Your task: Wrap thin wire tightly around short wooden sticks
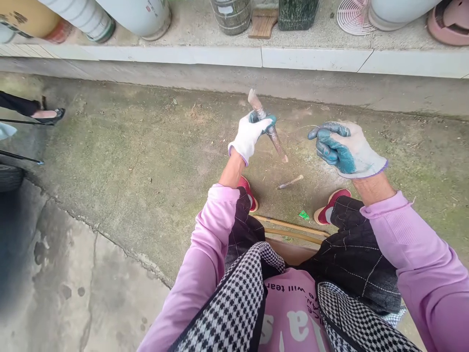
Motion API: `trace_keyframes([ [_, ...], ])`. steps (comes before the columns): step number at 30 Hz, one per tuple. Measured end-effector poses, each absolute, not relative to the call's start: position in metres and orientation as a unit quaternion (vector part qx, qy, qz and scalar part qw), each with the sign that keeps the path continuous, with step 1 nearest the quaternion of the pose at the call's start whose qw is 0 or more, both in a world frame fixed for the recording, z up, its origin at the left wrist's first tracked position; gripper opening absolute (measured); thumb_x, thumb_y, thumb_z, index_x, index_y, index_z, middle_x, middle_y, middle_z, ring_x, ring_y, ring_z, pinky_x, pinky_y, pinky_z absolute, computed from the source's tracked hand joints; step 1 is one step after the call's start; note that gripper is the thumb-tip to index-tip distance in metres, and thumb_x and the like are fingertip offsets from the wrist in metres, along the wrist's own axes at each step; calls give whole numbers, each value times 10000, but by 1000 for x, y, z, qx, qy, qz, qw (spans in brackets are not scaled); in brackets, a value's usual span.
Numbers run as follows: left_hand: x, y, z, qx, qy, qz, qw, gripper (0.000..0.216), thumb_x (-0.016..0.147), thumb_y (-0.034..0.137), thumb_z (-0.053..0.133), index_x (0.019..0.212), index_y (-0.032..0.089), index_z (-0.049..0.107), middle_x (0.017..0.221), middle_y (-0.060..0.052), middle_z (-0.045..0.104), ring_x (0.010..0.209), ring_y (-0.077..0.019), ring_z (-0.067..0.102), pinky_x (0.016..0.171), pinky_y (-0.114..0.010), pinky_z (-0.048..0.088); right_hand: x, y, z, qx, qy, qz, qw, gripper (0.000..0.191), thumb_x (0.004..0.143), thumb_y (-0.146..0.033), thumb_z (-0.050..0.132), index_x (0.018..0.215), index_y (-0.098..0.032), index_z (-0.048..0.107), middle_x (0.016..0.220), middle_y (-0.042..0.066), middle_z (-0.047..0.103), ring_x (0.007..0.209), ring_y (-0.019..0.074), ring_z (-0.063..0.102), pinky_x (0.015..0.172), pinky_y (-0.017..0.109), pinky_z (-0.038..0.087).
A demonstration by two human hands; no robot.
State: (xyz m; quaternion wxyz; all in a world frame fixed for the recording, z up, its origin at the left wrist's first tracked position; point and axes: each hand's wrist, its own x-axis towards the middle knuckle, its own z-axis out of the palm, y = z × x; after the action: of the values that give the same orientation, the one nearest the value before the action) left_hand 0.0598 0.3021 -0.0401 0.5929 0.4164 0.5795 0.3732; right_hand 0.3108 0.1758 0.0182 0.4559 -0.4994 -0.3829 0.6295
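Left hand [252, 133] closed round a stick [276, 143]. Stick blurred, material unclear, its middle hidden by the glove. Right hand [346, 149] half open, empty. Short stick piece [290, 182] lay nearer.

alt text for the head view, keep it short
A seated person's gloved left hand grips a brownish stick above concrete ground, while the gloved right hand is open and empty beside it. A shorter piece lies on the ground between red shoes; another person's foot shows far left.
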Motion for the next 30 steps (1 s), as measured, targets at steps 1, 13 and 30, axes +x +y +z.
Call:
trace_keyframes([
  [1,60,302,-41,435,581,358,587,349,870,146,1024,1144,170,810,1193,-99,883,1360,-345,867,1319,-590,703,314,177,19,-502,-380,624,463,404,838,-484,1096,924,-214,808,610,-67,524,493,83,352,434,248,235],
  [13,74,265,-6,329,457,347,750,467,1055,499,1060,1346,209,839,1128,-88,917,1285,-314,949,1275,-537,754,336,211,-34,-590,-327,595,437,306,817,-437,993,917,-263,762,598,-67,523,470,112,329,440,262,230],
  [30,75,266,-26,549,531,246,597,433,994,297,929,1412,226,840,1192,-84,891,1266,-340,908,1266,-555,739,302,197,-10,-620,-404,553,382,247,855,-425,927,857,-248,754,694,-18,621,549,128,465,485,265,308],
])
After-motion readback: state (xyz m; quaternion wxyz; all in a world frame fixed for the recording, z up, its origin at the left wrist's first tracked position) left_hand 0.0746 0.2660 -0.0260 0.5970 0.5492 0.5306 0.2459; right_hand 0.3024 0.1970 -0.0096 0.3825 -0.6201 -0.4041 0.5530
